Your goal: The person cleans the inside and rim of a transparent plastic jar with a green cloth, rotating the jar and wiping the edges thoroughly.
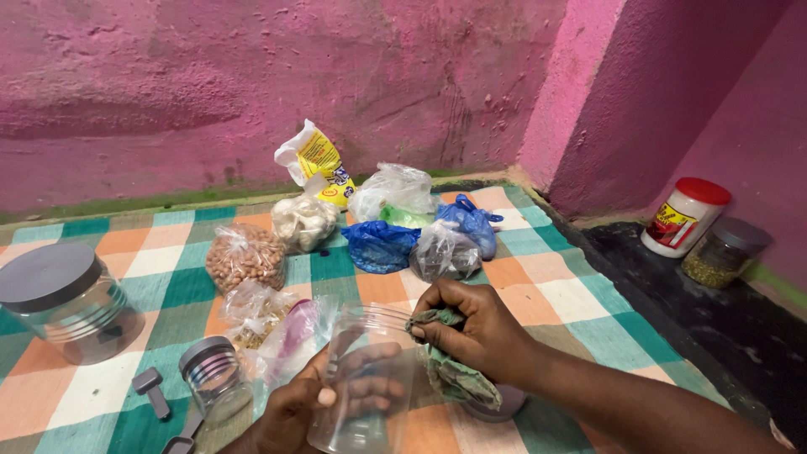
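My left hand (296, 409) grips a clear plastic jar (363, 380) from its side, the jar's open mouth tilted up and away. My right hand (476, 332) is shut on a crumpled green cloth (452, 373) right at the jar's rim; part of the cloth hangs down beside the jar. Under my right wrist lies a grey lid (496, 403), mostly hidden.
A checked mat (555, 294) covers the floor. On it lie a bag of peanuts (245, 255), several white, clear and blue bags (380, 244), a large grey-lidded jar (67, 301) and a small jar (213, 374). Two jars (685, 214) stand at the right wall.
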